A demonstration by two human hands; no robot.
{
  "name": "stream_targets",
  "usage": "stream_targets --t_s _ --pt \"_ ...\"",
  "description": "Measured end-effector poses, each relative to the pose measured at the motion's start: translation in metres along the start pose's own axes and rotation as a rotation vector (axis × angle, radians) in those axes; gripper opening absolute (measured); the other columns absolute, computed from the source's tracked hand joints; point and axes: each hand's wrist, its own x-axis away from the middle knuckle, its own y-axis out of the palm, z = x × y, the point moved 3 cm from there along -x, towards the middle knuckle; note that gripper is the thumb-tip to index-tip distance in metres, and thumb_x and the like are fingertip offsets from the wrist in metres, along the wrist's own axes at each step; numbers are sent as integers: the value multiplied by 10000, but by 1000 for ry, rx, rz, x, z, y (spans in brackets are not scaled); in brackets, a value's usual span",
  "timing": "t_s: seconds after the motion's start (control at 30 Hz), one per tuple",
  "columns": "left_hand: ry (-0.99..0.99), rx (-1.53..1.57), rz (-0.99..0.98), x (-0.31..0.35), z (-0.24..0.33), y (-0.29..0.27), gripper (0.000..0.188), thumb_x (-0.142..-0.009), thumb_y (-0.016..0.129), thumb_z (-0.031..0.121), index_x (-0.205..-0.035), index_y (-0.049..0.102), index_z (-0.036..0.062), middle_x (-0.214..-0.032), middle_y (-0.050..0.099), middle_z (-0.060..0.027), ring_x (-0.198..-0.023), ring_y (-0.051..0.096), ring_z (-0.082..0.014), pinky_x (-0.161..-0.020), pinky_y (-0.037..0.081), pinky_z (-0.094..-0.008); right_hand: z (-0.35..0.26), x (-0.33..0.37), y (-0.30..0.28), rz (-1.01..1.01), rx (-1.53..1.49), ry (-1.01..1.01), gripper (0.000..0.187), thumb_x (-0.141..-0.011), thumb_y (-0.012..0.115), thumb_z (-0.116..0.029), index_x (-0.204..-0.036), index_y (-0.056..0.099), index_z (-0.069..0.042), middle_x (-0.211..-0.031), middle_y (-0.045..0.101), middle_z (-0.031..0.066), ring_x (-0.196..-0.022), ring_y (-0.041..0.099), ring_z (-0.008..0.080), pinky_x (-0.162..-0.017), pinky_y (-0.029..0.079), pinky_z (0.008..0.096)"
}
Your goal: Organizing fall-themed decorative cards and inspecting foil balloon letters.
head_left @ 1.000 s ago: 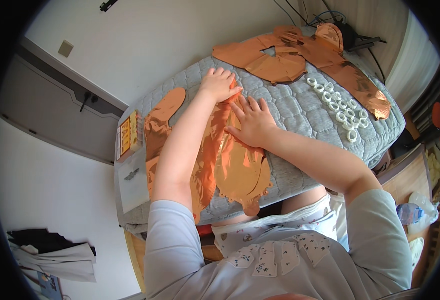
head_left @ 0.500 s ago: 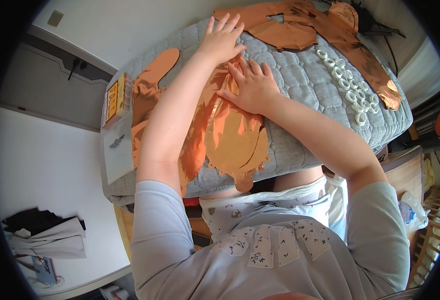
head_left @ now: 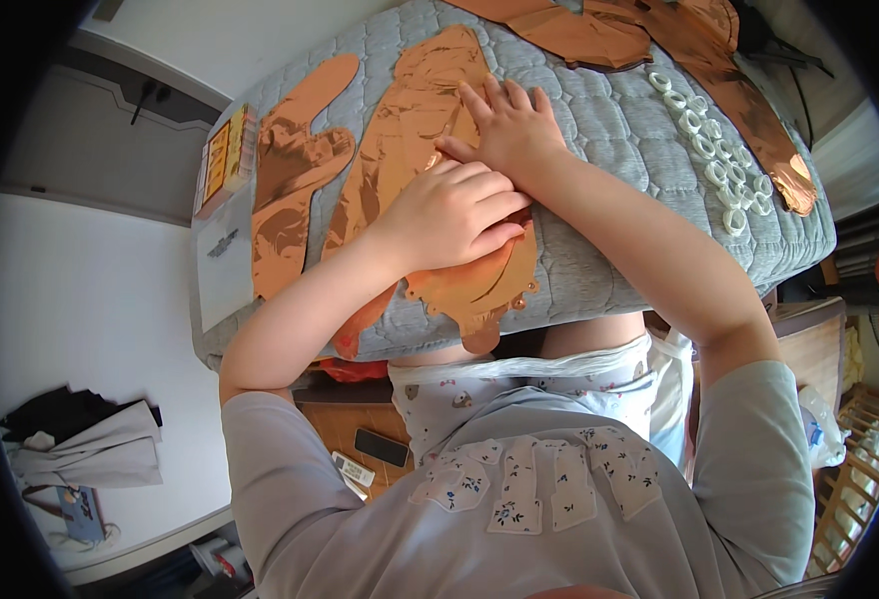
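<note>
A flat, shiny copper-coloured foil balloon (head_left: 390, 160) lies lengthwise in front of me on a grey quilted mattress, its scalloped, tabbed end near the mattress edge. My right hand (head_left: 514, 130) rests flat on its right side, fingers spread. Nearer to me, my left hand (head_left: 454, 215) presses on the lower part, fingers slightly apart and a little bent, holding nothing that I can see. The two hands nearly meet at the wrist and thumb. Left of this balloon lies another flat copper foil piece (head_left: 295, 180). The foil beneath my palms is hidden.
More copper foil (head_left: 599, 40) lies along the far and right sides of the mattress (head_left: 619, 210). Several small white rings (head_left: 724, 165) sit at the right. A yellow-and-white box (head_left: 225, 160) and a whitish flat packet (head_left: 220, 250) are at the left edge. A dark phone (head_left: 382, 447) lies below.
My left hand has come back from the balloon's far end to its lower part, bending at the elbow. The right hand stays on the foil. The far part now lies uncovered, and the view has shifted slightly.
</note>
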Motion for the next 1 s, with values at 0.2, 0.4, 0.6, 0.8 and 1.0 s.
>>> stream_targets --t_s 0.2,0.4,0.6,0.8,1.0 --pt "31 -15 -46 6 2 4 259 -839 730 234 -1064 741 107 -1007 669 -10 -980 618 -194 -872 497 -369 1 3 -3 53 -6 10 885 -936 351 -748 -1560 300 -123 -1564 347 133 -1451 300 309 -1168 222 513" --pt "56 35 -81 4 1 3 284 -848 727 223 -1096 743 85 -1067 688 -19 -1014 611 -200 -912 493 -374 1 2 -2 -12 5 1 856 -962 300 -727 -1586 248 -143 -1593 308 153 -1470 270 310 -1174 205 534" --pt "34 167 -140 1 0 1 301 -847 715 206 -1120 743 83 -1140 708 -31 -1033 599 -211 -954 473 -380 2 2 -2 67 11 -4 879 -940 344 -744 -1560 301 -123 -1563 350 150 -1447 304 315 -1161 235 514" --pt "-69 513 -242 -7 -12 -7 297 -911 629 230 -1141 741 79 -1129 715 -73 -1027 597 -249 -973 458 -368 3 2 -6 68 15 -2 874 -939 354 -736 -1566 285 -131 -1589 315 152 -1456 292 317 -1161 229 523" --pt "-576 791 128 -35 -94 -10 215 -955 606 166 -1102 732 72 -1037 709 -87 -1049 645 -226 -912 508 -364 1 3 -12 -170 -38 6 856 -967 349 -677 -1584 230 -96 -1631 226 174 -1503 206 339 -1193 160 547"
